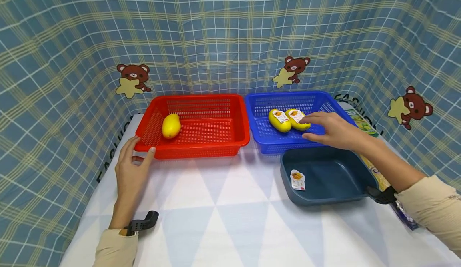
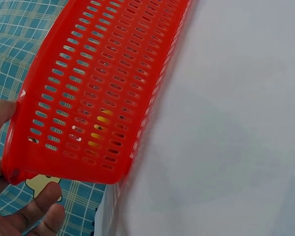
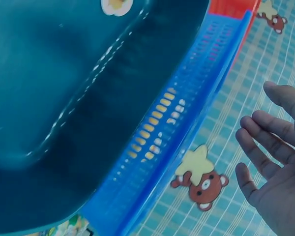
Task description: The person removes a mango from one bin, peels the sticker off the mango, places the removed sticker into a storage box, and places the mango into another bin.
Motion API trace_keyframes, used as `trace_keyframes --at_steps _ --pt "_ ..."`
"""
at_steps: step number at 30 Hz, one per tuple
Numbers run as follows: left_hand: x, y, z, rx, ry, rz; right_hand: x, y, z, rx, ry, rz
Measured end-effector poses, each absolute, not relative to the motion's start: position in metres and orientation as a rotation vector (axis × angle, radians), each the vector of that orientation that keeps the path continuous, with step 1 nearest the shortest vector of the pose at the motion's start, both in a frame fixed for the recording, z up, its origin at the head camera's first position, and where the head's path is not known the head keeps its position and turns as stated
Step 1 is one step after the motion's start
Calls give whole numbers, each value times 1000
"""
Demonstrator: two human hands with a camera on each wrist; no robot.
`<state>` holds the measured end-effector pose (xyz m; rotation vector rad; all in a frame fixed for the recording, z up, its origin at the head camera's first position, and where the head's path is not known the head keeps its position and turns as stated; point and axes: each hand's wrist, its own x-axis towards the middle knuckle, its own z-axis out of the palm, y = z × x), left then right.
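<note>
In the head view, my left hand (image 1: 132,171) holds the near left corner of a red plastic basket (image 1: 201,151), thumb on the front rim and fingers on the side. A yellow mango (image 1: 171,126) lies inside that basket. My right hand (image 1: 333,130) hovers over the near right part of a blue basket (image 1: 264,141), fingers apart and holding nothing. Two yellow mangoes with white labels, a left mango (image 1: 279,121) and a right mango (image 1: 299,119), lie side by side in the blue basket. The right wrist view shows the right hand (image 3: 280,157) with loosely bent fingers.
A dark teal basin (image 1: 327,179) stands before the blue basket, a mango label (image 1: 297,180) stuck on its inner left wall. Printed packets (image 1: 360,121) lie along the right edge, partly hidden by the arm. Checked cloth (image 1: 216,39) hangs behind and at both sides.
</note>
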<state>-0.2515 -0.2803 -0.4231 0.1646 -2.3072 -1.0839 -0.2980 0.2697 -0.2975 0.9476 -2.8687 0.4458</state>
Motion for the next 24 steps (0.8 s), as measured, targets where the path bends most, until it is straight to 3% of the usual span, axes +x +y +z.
trace_keyframes --at_steps 24 --pt "-249 -276 -422 193 -2313 -1085 -290 349 -313 673 -2919 328"
